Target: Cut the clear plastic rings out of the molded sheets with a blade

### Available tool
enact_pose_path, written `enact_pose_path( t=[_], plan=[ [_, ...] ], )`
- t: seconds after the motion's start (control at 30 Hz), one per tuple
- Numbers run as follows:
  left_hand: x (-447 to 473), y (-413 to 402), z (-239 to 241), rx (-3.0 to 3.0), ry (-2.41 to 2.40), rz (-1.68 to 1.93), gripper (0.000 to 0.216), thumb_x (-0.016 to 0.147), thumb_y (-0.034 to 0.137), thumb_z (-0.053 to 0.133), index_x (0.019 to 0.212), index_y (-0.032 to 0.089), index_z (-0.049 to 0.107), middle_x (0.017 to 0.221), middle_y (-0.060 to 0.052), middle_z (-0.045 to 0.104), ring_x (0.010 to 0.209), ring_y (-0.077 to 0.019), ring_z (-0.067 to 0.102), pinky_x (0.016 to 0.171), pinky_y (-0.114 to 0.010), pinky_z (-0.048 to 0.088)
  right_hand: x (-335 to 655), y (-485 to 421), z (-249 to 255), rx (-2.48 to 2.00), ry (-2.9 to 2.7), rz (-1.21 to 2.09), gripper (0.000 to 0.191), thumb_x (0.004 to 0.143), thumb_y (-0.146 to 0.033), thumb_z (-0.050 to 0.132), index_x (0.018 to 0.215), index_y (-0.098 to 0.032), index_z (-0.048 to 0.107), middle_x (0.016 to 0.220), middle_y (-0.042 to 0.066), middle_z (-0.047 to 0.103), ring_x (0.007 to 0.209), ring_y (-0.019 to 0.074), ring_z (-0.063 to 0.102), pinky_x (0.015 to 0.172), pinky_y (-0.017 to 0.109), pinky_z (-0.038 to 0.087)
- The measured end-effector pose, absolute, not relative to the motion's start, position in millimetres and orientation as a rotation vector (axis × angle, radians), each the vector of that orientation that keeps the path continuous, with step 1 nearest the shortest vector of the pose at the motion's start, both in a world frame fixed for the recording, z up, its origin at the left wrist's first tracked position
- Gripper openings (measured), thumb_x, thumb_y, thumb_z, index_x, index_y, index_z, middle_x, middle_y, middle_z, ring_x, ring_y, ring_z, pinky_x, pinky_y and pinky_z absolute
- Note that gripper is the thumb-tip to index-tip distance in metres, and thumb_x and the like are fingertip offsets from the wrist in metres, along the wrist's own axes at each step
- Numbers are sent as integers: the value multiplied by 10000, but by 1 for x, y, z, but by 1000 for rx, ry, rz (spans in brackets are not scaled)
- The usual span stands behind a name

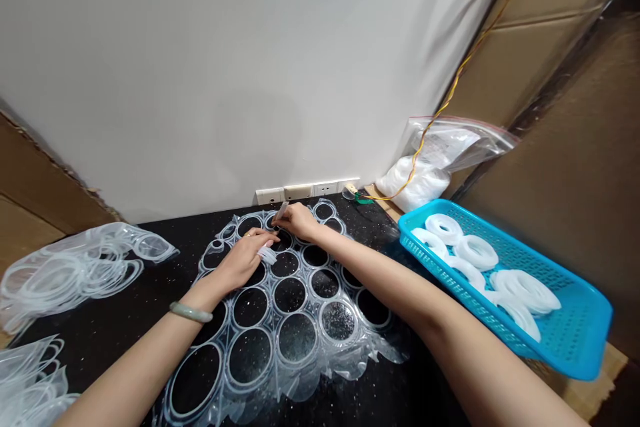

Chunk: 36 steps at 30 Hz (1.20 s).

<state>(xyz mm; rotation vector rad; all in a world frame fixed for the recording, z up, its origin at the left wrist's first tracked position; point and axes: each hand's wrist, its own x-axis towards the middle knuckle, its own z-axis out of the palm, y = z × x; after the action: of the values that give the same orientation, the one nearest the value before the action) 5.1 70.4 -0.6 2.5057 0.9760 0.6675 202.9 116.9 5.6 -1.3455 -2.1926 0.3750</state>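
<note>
Two bare hands meet over a clear plastic sheet [273,320] punched with rows of round holes, spread across a speckled black desk [115,320]; the left hand [243,259], below a pale green bangle [191,312], has its fingers curled around thin white pieces [267,254], near the sheet's far part; just beside it, the right hand [299,220] pinches a small white strip [281,211] between closed fingers; clear plastic offcuts [75,267] lie at left; at right, a turquoise basket [597,343] holds white rings [487,263]; behind it leans a clear zip bag [425,180] of white material, any print too blurred to read; wall sockets [299,192] line the desk's back edge.
</note>
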Motion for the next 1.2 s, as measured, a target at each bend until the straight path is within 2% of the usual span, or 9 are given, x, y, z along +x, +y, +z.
enact_pose_path(
  t=[0.2,0.37,0.67,0.83,0.9,0.97,1.03,1.1,1.2],
  plan=[
    [1,69,-2,2486,933,665,363,1013,260,335,1155,197,663,1239,-89,650,1187,-233,535,1028,-453,434,201,132,15,-1466,-2276,124,237,918,-378,615,935,-208,779,942,83,757,868,198,686,701,237,407],
    [0,68,-2,2474,913,683,362,1016,267,337,1149,192,666,1238,-91,653,1180,-227,544,1031,-460,430,207,151,33,-1530,-2185,-4,311,973,-367,523,957,-169,762,940,95,751,874,200,679,684,252,382],
    [-1,68,-2,2461,901,704,378,1013,279,330,1156,189,669,1237,-97,659,1166,-230,551,1027,-464,425,234,174,70,-1602,-1703,-80,241,953,-294,537,966,-178,748,932,92,741,868,203,671,694,272,395],
    [1,67,1,2346,925,758,348,977,314,406,1107,209,711,1199,-90,684,1147,-250,575,1019,-461,431,247,161,85,-1431,-1310,228,153,875,-233,619,886,-152,749,931,114,748,876,208,678,711,271,451],
    [3,65,3,2302,956,794,340,961,342,436,1074,203,726,1140,-99,706,1097,-261,609,991,-459,453,248,146,87,-1355,-1250,440,112,825,-202,658,811,-124,736,871,123,748,768,189,676,641,252,457],
    [4,62,6,2251,999,853,339,951,372,460,1068,192,723,1109,-112,713,1051,-269,636,972,-466,467,247,125,86,-1324,-1260,594,123,784,-214,694,729,-107,718,747,111,733,572,150,622,521,237,426],
    [7,57,10,2192,1040,930,359,952,396,467,1140,181,685,1142,-124,700,1072,-271,638,986,-467,464,244,101,84,-1299,-1299,719,194,747,-270,735,657,-102,699,598,78,686,405,103,496,416,229,352],
    [10,49,16,2091,1046,1019,421,950,405,482,1281,167,586,1206,-138,671,1141,-268,618,1010,-457,460,242,76,83,-1198,-1302,937,244,686,-321,786,632,-104,690,522,47,642,344,65,387,365,220,271],
    [16,35,27,1844,966,1118,567,907,398,571,1413,178,440,1335,-148,590,1237,-260,562,1057,-442,436,240,42,84,-977,-1235,1298,296,583,-347,848,675,-107,702,585,48,670,355,26,324,353,203,202]
  ],
)
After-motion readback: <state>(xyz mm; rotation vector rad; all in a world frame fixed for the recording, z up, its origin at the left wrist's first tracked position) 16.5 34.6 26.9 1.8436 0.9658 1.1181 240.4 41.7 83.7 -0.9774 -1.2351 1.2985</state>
